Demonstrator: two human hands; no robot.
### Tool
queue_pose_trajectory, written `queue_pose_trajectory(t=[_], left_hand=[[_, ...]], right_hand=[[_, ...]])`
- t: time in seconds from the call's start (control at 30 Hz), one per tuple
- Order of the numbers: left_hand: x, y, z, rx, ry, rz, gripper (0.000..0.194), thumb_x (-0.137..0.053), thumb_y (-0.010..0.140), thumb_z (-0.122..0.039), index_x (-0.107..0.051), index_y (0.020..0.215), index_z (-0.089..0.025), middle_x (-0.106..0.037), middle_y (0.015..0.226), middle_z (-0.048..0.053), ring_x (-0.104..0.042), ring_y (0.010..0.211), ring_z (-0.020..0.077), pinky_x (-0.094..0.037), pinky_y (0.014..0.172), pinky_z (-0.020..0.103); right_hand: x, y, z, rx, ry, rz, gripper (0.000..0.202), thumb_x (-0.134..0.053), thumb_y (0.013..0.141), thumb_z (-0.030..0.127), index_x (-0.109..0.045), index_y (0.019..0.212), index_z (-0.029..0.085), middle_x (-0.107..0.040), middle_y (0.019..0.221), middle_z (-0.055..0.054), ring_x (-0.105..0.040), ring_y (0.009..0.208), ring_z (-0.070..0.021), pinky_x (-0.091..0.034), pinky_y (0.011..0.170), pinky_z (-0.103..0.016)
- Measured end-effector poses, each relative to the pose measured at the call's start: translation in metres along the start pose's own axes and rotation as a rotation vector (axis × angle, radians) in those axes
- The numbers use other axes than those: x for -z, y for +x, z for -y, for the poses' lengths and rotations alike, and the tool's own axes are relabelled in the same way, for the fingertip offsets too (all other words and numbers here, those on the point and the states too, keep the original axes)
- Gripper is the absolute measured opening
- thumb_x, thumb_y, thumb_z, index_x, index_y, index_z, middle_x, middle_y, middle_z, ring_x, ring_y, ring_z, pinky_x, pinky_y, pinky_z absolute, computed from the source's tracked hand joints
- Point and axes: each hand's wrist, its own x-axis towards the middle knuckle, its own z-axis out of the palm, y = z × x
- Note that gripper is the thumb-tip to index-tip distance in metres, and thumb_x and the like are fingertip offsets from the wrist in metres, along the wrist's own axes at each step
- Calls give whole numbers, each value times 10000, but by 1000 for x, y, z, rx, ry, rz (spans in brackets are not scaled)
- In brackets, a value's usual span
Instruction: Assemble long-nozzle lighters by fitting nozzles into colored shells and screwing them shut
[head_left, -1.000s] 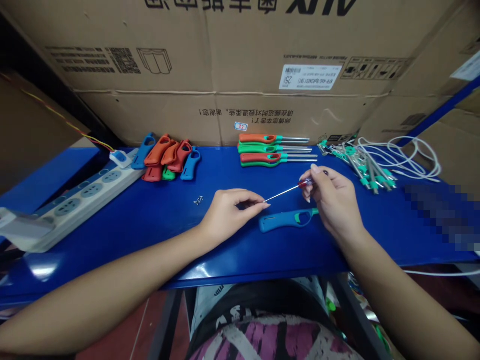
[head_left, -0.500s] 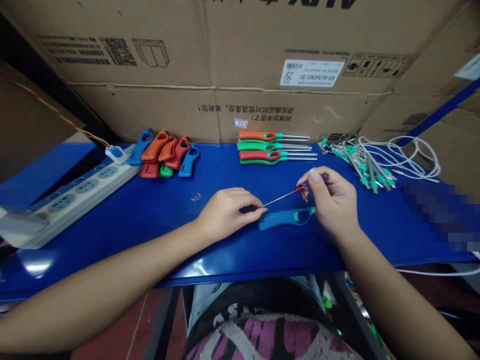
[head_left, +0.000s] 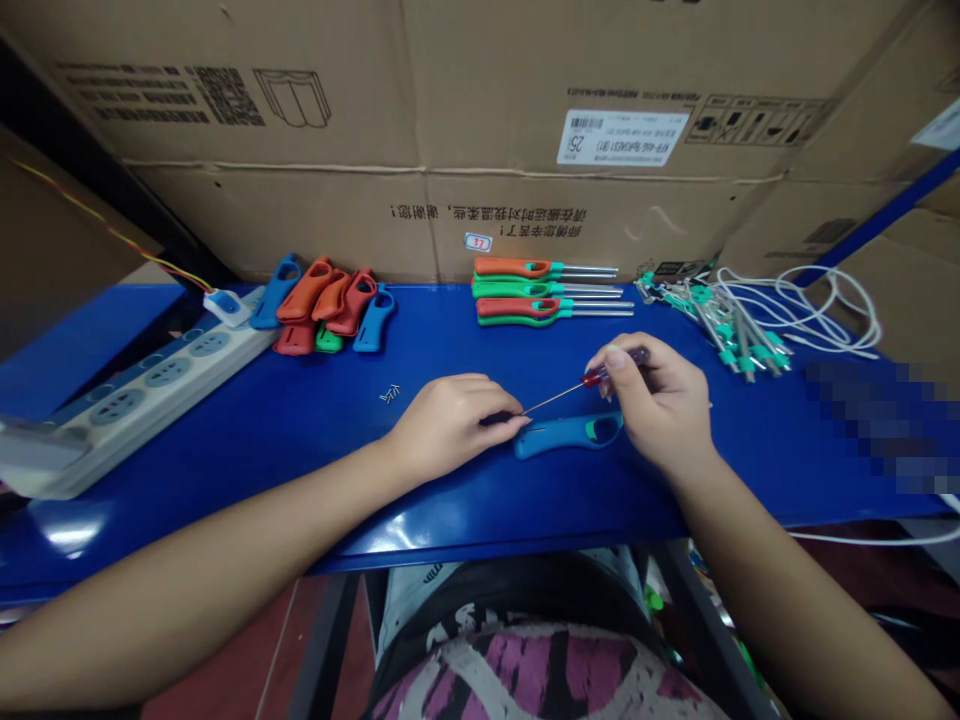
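Note:
My right hand [head_left: 664,405] grips a screwdriver [head_left: 594,377] by its dark red handle, with the shaft slanting down to the left. At the shaft's tip, my left hand [head_left: 454,425] has thumb and forefinger pinched together; whatever is between them is too small to make out. Just under the tip, a blue long-neck lighter [head_left: 559,438] with a green trigger lies on the blue table [head_left: 465,510]. Its right end is hidden behind my right hand. Several small screws [head_left: 390,393] lie in a little pile left of my left hand.
Several coloured handle shells [head_left: 304,295] are heaped at the back left beside a white power strip [head_left: 161,385]. Stacked lighters [head_left: 517,290] with metal tubes lie at the back middle. Metal tube parts [head_left: 742,335] and a white cable [head_left: 855,310] sit back right, before a cardboard box [head_left: 300,210].
The view has shifted slightly. My right hand and the screwdriver have moved a little to the left, while my left hand keeps its pinch at the tip.

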Motion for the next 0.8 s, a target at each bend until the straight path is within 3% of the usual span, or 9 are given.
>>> queue_pose_trajectory(t=[0.23, 0.47, 0.8], left_hand=[[0, 0, -1, 17, 5, 19, 154, -654, 954, -297, -740, 915, -174, -768, 870, 24, -699, 807, 158, -537, 746, 272], [1, 0, -4, 126, -85, -69, 270, -759, 861, -386, -731, 1040, -185, -755, 930, 31, -708, 833, 160, -559, 772, 276], [2, 2, -6, 152, -89, -58, 97, -672, 912, -228, -757, 941, -192, -756, 901, 23, -684, 835, 169, -535, 752, 291]], right_hand=[[1, -2, -1, 35, -5, 19, 235, -585, 988, 364, -669, 827, 215, -666, 733, 12, -551, 574, -92, -464, 567, -234], [1, 1, 1, 18, 2, -51, 279, -591, 980, 405, -667, 789, 216, -640, 663, 16, -548, 541, -94, -459, 527, -231], [2, 1, 1, 17, -21, -85, 301, -582, 980, 436, -674, 790, 221, -607, 637, 15, -537, 542, -105, -443, 510, -248]])
